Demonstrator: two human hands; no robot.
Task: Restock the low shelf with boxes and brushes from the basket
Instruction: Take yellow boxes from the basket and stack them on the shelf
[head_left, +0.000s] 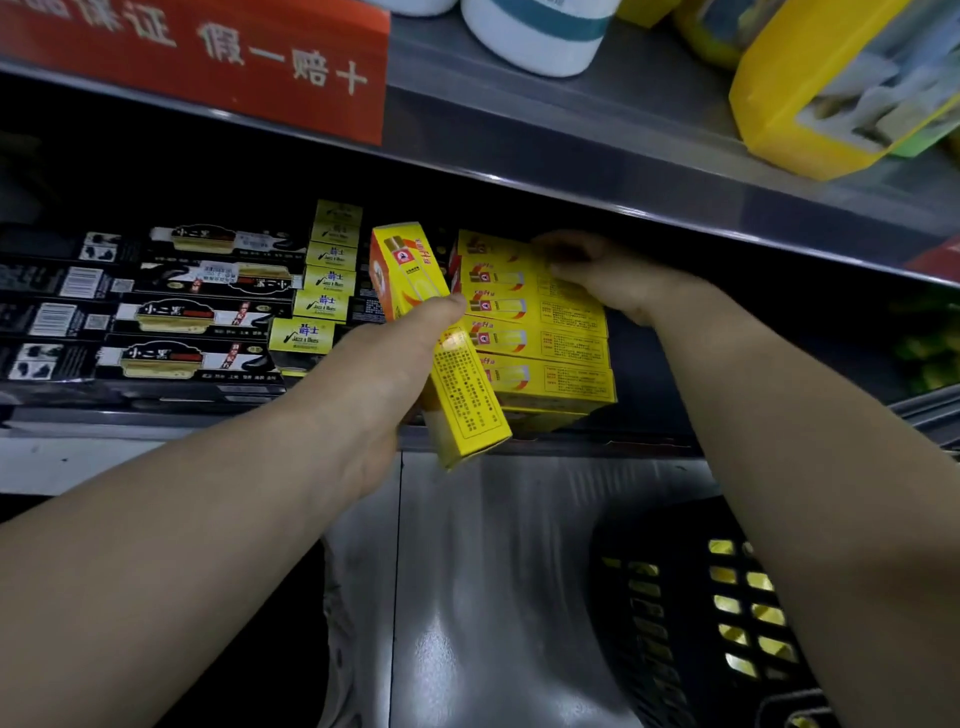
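My left hand (387, 364) grips a long yellow box (415, 280), tilted with its far end pointing into the low shelf (545, 447). Just right of it lies a stack of several matching yellow boxes (550, 343) on that shelf. My right hand (597, 270) rests on the top back of this stack, fingers curled over the uppermost box. A black mesh basket (675, 613) sits at the lower right on the floor, with yellow items showing through its holes.
Black boxes (156, 317) and small yellow-green boxes (327, 280) fill the shelf's left part. The upper shelf edge (571, 171) overhangs close above my hands, carrying a red sign (208, 52), a white container (535, 31) and a yellow package (831, 88).
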